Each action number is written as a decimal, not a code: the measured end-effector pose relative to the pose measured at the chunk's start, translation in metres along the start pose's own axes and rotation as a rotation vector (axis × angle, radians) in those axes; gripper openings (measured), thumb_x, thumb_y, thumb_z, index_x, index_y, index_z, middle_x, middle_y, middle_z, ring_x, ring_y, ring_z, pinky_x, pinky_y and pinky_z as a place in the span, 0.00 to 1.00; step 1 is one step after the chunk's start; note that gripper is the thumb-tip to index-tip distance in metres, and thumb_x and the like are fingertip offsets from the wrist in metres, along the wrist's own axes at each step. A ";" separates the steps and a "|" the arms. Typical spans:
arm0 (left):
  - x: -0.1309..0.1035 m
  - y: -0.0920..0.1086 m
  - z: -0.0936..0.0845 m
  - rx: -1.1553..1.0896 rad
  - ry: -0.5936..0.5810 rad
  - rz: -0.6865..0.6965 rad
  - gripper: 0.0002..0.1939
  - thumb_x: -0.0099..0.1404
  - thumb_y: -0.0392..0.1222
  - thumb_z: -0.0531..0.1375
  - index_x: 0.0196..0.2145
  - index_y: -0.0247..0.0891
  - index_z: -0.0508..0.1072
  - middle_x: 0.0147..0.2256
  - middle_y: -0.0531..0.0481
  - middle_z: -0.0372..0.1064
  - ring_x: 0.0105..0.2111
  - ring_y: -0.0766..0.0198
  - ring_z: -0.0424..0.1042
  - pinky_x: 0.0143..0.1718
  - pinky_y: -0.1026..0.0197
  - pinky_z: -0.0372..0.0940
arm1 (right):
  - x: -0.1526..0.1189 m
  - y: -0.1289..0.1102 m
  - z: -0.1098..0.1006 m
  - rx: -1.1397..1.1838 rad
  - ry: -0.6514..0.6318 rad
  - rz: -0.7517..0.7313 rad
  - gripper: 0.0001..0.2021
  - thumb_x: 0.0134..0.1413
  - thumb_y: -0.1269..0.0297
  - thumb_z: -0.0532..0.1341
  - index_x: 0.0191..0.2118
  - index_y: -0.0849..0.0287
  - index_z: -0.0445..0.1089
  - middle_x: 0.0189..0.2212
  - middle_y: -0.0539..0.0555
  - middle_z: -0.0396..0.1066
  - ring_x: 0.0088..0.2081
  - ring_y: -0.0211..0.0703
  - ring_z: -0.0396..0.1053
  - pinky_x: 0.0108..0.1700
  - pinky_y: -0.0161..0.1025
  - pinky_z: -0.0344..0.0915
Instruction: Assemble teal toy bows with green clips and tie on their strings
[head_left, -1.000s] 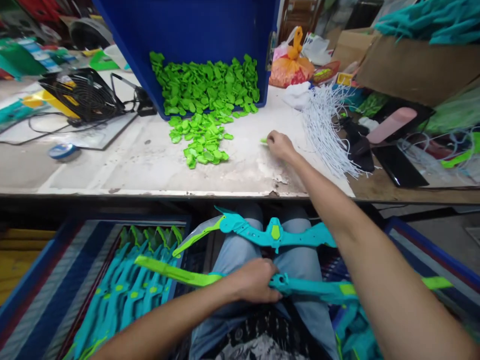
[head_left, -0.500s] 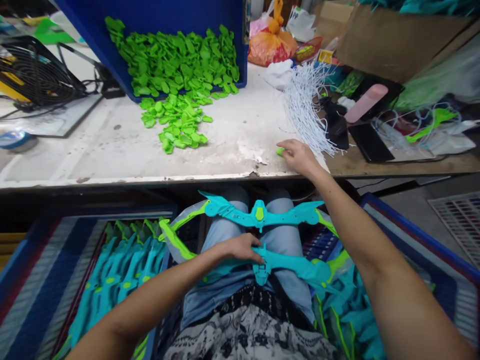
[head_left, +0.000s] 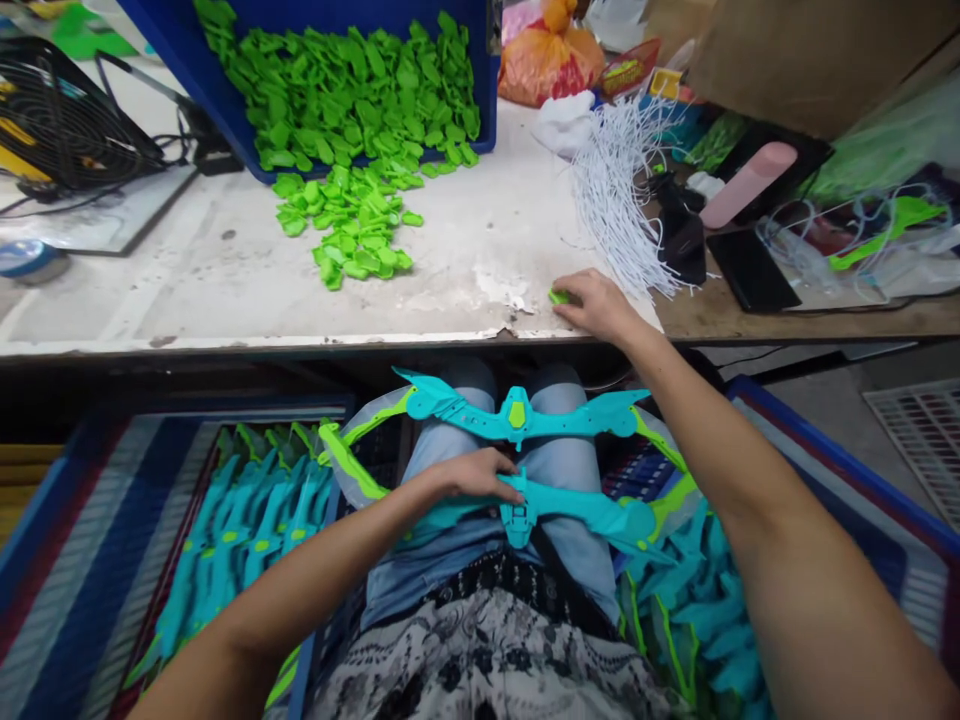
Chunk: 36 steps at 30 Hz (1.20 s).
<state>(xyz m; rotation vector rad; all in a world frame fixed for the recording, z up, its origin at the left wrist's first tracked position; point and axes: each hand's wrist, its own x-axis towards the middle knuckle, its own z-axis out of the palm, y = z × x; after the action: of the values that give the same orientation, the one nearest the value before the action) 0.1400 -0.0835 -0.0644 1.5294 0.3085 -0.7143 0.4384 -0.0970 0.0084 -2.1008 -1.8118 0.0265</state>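
Observation:
Two turquoise toy bows with lime-green limbs lie across my lap. My left hand (head_left: 480,474) is closed around the middle of the nearer bow (head_left: 589,508), fingers by its central block. Just beyond it rests the farther bow (head_left: 480,418), with a lime-green inset at its centre. My right hand (head_left: 598,303) is over the table's front edge, pinching a small green plastic piece (head_left: 557,296) between thumb and fingers. Part of that piece is hidden by the fingers. To its left, a spill of similar green pieces (head_left: 364,240) runs out of a tipped blue bin (head_left: 487,125).
White elastic cords (head_left: 619,200) lie in a bundle right of the bin. A dark phone (head_left: 754,270) and a pink object (head_left: 750,185) are farther right. Crates of more bows flank my legs, the left stack (head_left: 232,530) and right stack (head_left: 705,610). A black fan (head_left: 71,120) stands left.
The view has tilted slightly, so the table things sit higher in the picture. My right hand still pinches the green piece with little movement, and my left hand stays on the nearer bow.

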 end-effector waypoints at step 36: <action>0.007 -0.015 0.005 0.136 0.202 0.160 0.20 0.50 0.53 0.63 0.31 0.31 0.71 0.25 0.54 0.63 0.27 0.66 0.61 0.28 0.64 0.54 | -0.217 -0.165 0.080 0.190 -0.219 0.336 0.29 0.49 0.49 0.63 0.57 0.51 0.62 0.48 0.60 0.69 0.49 0.58 0.64 0.50 0.54 0.54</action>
<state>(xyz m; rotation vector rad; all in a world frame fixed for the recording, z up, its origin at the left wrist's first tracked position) 0.1355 -0.0881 -0.0801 1.7387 0.2886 -0.4632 0.2237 -0.2670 -0.0670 -2.3067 -1.4749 0.5127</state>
